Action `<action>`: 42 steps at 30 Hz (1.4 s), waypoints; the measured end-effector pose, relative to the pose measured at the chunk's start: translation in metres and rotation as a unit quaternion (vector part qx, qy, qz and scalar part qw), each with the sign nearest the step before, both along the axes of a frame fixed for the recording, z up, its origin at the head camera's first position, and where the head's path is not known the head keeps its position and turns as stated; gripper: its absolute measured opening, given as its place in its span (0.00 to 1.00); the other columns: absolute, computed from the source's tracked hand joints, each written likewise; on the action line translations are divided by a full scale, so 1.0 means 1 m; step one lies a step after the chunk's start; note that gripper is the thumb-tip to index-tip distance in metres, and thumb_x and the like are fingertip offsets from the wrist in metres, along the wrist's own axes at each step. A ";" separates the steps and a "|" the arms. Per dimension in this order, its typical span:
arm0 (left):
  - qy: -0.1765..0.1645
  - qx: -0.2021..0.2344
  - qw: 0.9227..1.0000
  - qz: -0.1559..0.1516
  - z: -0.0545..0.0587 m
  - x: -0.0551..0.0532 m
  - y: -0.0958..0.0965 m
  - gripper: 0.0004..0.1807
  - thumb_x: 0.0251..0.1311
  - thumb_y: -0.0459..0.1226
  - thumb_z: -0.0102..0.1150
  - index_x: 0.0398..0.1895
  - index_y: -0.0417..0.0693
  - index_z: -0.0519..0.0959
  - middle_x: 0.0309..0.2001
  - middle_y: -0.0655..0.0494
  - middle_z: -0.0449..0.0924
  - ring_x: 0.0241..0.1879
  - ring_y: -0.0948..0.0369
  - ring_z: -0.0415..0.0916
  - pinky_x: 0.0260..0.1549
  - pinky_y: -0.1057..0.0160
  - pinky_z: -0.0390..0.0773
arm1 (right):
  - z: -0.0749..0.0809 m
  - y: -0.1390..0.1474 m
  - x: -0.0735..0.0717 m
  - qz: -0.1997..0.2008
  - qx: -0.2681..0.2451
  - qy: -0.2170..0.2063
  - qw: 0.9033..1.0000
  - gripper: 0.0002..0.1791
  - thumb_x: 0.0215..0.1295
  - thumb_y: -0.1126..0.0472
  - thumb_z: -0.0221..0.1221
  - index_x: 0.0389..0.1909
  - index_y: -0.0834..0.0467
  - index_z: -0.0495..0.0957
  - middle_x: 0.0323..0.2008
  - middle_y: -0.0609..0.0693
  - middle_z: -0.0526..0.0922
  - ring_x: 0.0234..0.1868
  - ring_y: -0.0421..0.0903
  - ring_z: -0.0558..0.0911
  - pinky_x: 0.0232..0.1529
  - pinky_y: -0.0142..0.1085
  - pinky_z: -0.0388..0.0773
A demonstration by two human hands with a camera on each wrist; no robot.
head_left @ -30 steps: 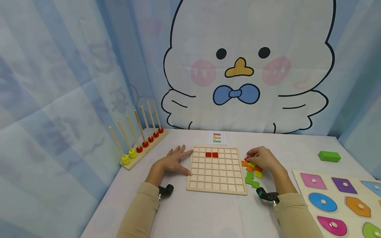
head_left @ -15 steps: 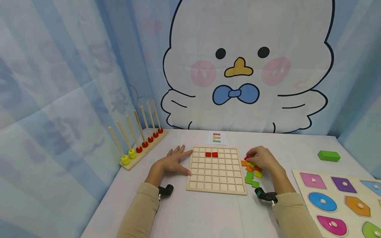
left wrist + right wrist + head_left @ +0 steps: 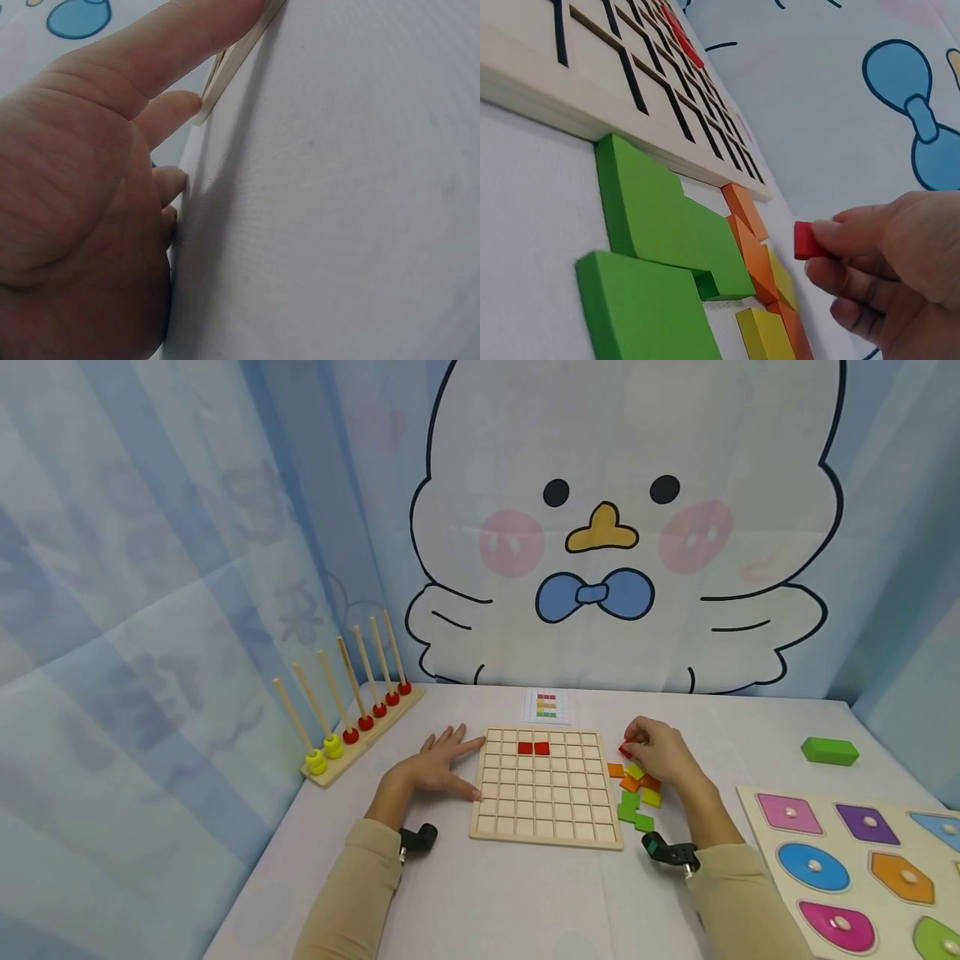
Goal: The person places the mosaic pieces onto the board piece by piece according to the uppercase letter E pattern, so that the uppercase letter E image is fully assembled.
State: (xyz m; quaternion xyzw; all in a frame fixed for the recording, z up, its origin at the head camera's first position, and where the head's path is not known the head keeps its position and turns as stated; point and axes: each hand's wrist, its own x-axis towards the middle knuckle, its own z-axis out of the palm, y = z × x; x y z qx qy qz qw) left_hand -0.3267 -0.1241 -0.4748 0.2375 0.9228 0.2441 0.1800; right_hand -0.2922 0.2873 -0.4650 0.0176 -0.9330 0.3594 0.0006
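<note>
My right hand [image 3: 660, 752] pinches a red square tile [image 3: 805, 240] between thumb and fingers, just above the table beside the board's right edge. Spread out at the other side, my left hand [image 3: 438, 768] touches the left edge of the wooden grid board [image 3: 546, 818] with thumb and index finger. Two red tiles [image 3: 533, 748] sit side by side in cells of the board's second row. Close under the right hand lie loose tiles: orange tiles [image 3: 754, 259], yellow tiles [image 3: 765, 334] and green tiles [image 3: 649, 202], some touching the board's side.
A card with a coloured grid pattern [image 3: 547, 707] lies behind the board. At the left stands a peg rack [image 3: 360, 739] with red and yellow beads. To the right are a green block [image 3: 829, 752] and a shape puzzle board [image 3: 855, 860]. Curtains enclose the table.
My right hand has risen slightly off the loose tiles with the red tile, uncovering more of the yellow and orange ones. The left hand has stayed in place on the board's edge.
</note>
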 end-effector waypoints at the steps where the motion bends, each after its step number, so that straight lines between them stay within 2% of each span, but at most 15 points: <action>1: 0.000 -0.001 1.000 0.000 0.000 0.000 0.000 0.58 0.49 0.60 0.77 0.83 0.67 0.56 0.86 0.46 0.33 0.85 0.48 0.24 0.81 0.44 0.24 | 0.000 0.000 0.000 -0.005 -0.002 0.011 1.000 0.10 0.77 0.63 0.58 0.53 0.61 0.77 0.45 0.60 0.83 0.37 0.50 0.79 0.35 0.32 0.80; 7: 0.002 -0.001 1.000 0.001 0.000 -0.001 0.001 0.58 0.49 0.61 0.77 0.83 0.66 0.56 0.86 0.45 0.33 0.85 0.48 0.25 0.81 0.43 0.25 | 0.004 -0.008 -0.001 0.003 -0.032 0.080 0.996 0.15 0.77 0.61 0.59 0.59 0.63 0.79 0.44 0.57 0.88 0.41 0.53 0.86 0.44 0.31 0.80; 10: 0.002 0.001 1.000 0.002 -0.001 -0.001 0.001 0.58 0.49 0.60 0.77 0.83 0.65 0.57 0.86 0.45 0.34 0.85 0.47 0.25 0.81 0.43 0.25 | 0.005 -0.015 -0.002 0.019 -0.053 0.094 0.994 0.17 0.75 0.62 0.62 0.60 0.64 0.79 0.45 0.58 0.89 0.43 0.55 0.88 0.46 0.28 0.79; 13: 0.000 -0.004 1.000 0.005 -0.001 -0.001 0.001 0.59 0.49 0.61 0.77 0.83 0.66 0.56 0.86 0.46 0.33 0.85 0.48 0.25 0.81 0.43 0.25 | 0.005 -0.024 -0.004 0.033 -0.071 0.088 0.993 0.19 0.74 0.62 0.62 0.62 0.64 0.78 0.47 0.58 0.88 0.46 0.56 0.87 0.45 0.23 0.79; 18: -0.002 -0.007 1.000 0.008 -0.001 0.000 0.000 0.59 0.49 0.61 0.77 0.83 0.67 0.56 0.86 0.47 0.33 0.85 0.49 0.25 0.81 0.44 0.25 | 0.003 -0.040 -0.006 0.048 -0.099 0.086 0.990 0.20 0.75 0.60 0.62 0.63 0.64 0.78 0.49 0.58 0.87 0.46 0.55 0.86 0.44 0.25 0.82; 25: -0.004 0.000 1.000 0.004 0.000 0.000 -0.001 0.58 0.49 0.60 0.77 0.83 0.67 0.57 0.86 0.47 0.33 0.85 0.49 0.24 0.81 0.44 0.24 | 0.002 -0.057 -0.009 0.044 -0.078 0.095 0.991 0.18 0.70 0.57 0.68 0.56 0.61 0.83 0.46 0.56 0.87 0.44 0.50 0.83 0.44 0.35 0.81; 31: -0.005 0.000 1.000 0.000 -0.001 -0.001 0.000 0.58 0.50 0.60 0.77 0.83 0.67 0.56 0.86 0.47 0.33 0.85 0.49 0.24 0.81 0.44 0.24 | -0.003 -0.067 -0.011 0.050 -0.071 0.092 0.992 0.17 0.67 0.60 0.70 0.53 0.64 0.85 0.43 0.58 0.85 0.40 0.50 0.77 0.37 0.34 0.76; 37: -0.002 0.004 1.000 -0.002 0.000 -0.001 0.000 0.58 0.49 0.60 0.77 0.83 0.66 0.57 0.86 0.47 0.33 0.85 0.49 0.24 0.81 0.44 0.24 | -0.008 -0.074 -0.015 0.059 -0.070 0.074 0.993 0.16 0.68 0.60 0.69 0.53 0.62 0.86 0.48 0.59 0.87 0.43 0.51 0.81 0.41 0.36 0.78; 42: 0.000 0.004 1.000 0.000 -0.002 -0.002 -0.001 0.58 0.49 0.60 0.77 0.83 0.67 0.57 0.86 0.47 0.33 0.85 0.49 0.24 0.81 0.44 0.24 | -0.012 -0.080 -0.018 0.067 -0.065 0.054 0.994 0.17 0.68 0.60 0.69 0.54 0.63 0.85 0.46 0.57 0.88 0.43 0.49 0.83 0.45 0.39 0.80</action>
